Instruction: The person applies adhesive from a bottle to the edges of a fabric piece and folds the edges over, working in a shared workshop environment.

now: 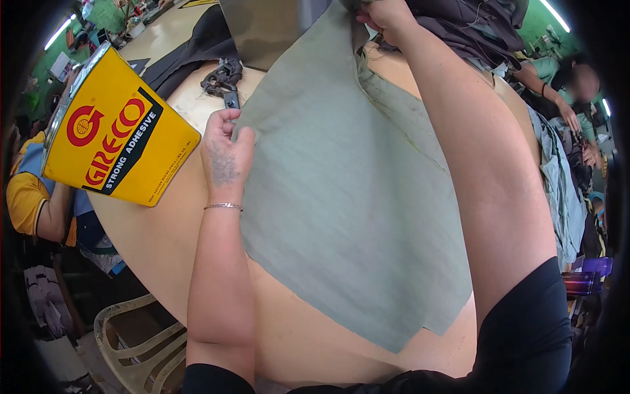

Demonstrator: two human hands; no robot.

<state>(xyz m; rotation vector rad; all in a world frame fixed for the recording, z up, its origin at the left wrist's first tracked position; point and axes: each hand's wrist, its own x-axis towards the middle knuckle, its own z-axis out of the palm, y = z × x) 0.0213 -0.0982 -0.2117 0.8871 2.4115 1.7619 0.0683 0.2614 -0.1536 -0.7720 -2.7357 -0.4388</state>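
Observation:
A sage-green fabric piece (334, 197) spreads over the pale tabletop (290, 320), its upper end raised and its lower edge pointed. My right hand (386, 19) grips that upper end near the top of the view, fingers closed on the cloth. At the fabric's left edge is my left hand (229, 152), its fingers curled; whether they pinch the edge is unclear. Just beyond those fingers lies a small dark metal tool (231, 100) with dark cloth strips (222, 78) knotted to it. A frayed seam runs along a folded layer at the fabric's right.
A yellow adhesive can (123, 128) stands at the left. Dark cloth (197, 54) lies behind it, near a metallic box (266, 29). Dark garments (467, 29) are heaped at the upper right. One person (566, 93) works at the right, another (39, 197) is at the left. A plastic chair (142, 344) stands lower left.

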